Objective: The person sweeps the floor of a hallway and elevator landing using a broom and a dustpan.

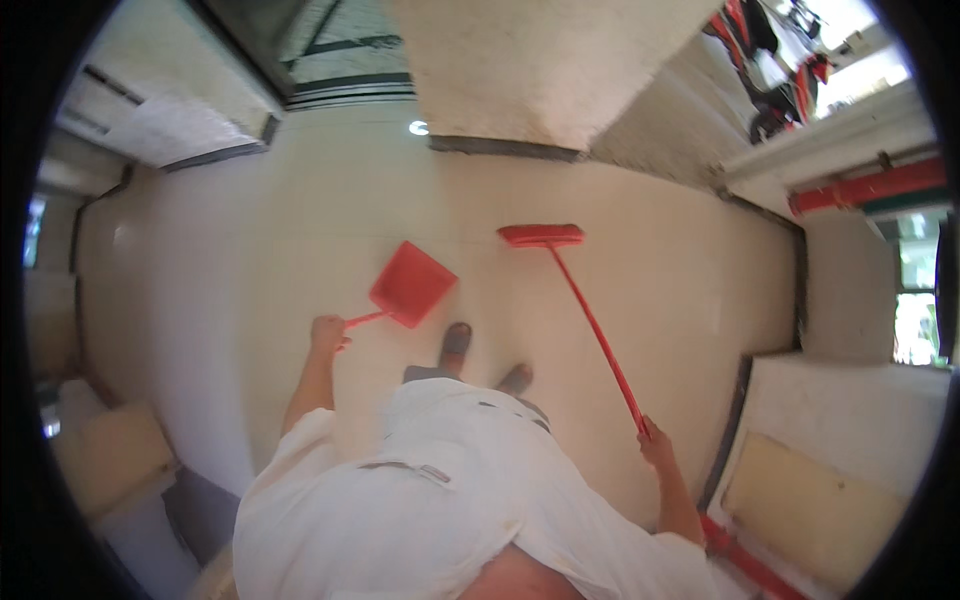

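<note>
My left hand (328, 334) grips the short handle of a red dustpan (413, 285), whose pan is in front of and to the left of my feet. My right hand (655, 442) is closed around the upper part of the long red handle of a push-style broom. The red broom head (541, 235) lies farther forward and to the right of the dustpan, apart from it, over the tiled floor (315, 202). Whether the pan touches the floor, I cannot tell.
A wall block with a dark skirting (502, 148) stands ahead, and a doorway with a metal sill track (349, 91) opens to its left. Red motorcycles (795, 90) are outside at the upper right. Red pipes (862, 187) run along the right wall. Cream boxes or cabinets (112, 457) flank me.
</note>
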`<move>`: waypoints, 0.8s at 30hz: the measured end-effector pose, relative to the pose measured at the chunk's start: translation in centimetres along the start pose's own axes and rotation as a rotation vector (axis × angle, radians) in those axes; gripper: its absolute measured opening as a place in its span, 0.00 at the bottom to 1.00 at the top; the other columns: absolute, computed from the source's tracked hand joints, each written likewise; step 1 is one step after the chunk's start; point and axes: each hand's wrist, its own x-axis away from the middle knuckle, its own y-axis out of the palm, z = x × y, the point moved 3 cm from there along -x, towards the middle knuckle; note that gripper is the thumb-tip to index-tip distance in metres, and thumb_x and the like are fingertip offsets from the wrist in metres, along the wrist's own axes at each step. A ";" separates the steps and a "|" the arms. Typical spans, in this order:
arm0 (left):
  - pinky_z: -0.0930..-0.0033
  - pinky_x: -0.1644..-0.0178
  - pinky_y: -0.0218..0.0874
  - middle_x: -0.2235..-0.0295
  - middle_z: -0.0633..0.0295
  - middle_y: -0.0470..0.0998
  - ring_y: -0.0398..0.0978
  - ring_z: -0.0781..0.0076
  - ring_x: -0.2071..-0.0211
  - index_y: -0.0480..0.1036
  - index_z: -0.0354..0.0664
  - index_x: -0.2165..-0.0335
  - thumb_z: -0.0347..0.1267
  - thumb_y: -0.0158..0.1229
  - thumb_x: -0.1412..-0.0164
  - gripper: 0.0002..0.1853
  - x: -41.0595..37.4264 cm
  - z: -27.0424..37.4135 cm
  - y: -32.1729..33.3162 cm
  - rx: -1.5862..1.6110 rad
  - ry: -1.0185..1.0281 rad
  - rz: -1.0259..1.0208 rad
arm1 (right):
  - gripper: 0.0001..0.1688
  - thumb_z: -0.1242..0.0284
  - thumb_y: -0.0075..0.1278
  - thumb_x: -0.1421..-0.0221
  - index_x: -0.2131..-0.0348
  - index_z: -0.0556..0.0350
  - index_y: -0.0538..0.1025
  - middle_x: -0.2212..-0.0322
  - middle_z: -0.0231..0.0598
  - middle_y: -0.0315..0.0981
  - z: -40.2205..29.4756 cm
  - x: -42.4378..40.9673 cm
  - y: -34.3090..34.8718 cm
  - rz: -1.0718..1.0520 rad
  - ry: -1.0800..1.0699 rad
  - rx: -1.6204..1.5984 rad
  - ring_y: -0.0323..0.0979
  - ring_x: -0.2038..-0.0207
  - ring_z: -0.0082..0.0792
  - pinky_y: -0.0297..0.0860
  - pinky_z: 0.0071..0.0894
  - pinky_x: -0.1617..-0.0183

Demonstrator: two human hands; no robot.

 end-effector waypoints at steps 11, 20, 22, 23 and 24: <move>0.69 0.87 0.59 0.79 0.57 0.75 0.74 0.67 0.85 0.73 0.37 0.75 0.29 0.51 0.45 0.07 15.3 -4.8 -12.5 0.555 -0.188 0.399 | 0.34 0.70 0.43 0.39 0.35 0.42 0.57 0.76 0.40 0.73 -18.5 -5.9 2.9 -0.268 -0.137 -0.053 0.69 0.83 0.30 0.68 0.32 0.81; 0.75 0.89 0.58 0.79 0.61 0.73 0.74 0.72 0.86 0.73 0.37 0.70 0.30 0.48 0.38 0.09 5.0 -11.6 -15.0 0.623 -0.212 0.470 | 0.30 0.68 0.43 0.39 0.38 0.36 0.62 0.75 0.48 0.75 -51.0 -16.0 12.4 -0.333 -0.555 0.165 0.71 0.84 0.36 0.69 0.37 0.79; 0.74 0.88 0.58 0.79 0.62 0.72 0.74 0.70 0.86 0.73 0.35 0.72 0.30 0.48 0.39 0.10 4.4 -11.6 -16.2 0.615 -0.229 0.506 | 0.30 0.68 0.43 0.40 0.38 0.33 0.63 0.76 0.49 0.75 -60.5 -20.1 15.4 -0.291 -0.649 0.161 0.71 0.84 0.38 0.69 0.39 0.80; 0.73 0.88 0.58 0.79 0.62 0.71 0.74 0.70 0.86 0.73 0.34 0.73 0.30 0.48 0.39 0.11 3.8 -11.5 -17.2 0.616 -0.226 0.538 | 0.30 0.68 0.43 0.40 0.39 0.33 0.64 0.75 0.50 0.76 -65.5 -22.7 17.1 -0.268 -0.666 0.157 0.72 0.83 0.39 0.70 0.40 0.80; 0.74 0.87 0.59 0.77 0.61 0.72 0.74 0.69 0.86 0.73 0.33 0.68 0.31 0.49 0.39 0.11 3.8 -12.0 -17.9 0.657 -0.281 0.572 | 0.30 0.69 0.41 0.41 0.39 0.35 0.63 0.73 0.51 0.77 -70.7 -24.9 18.7 -0.229 -0.691 0.218 0.74 0.80 0.42 0.71 0.42 0.78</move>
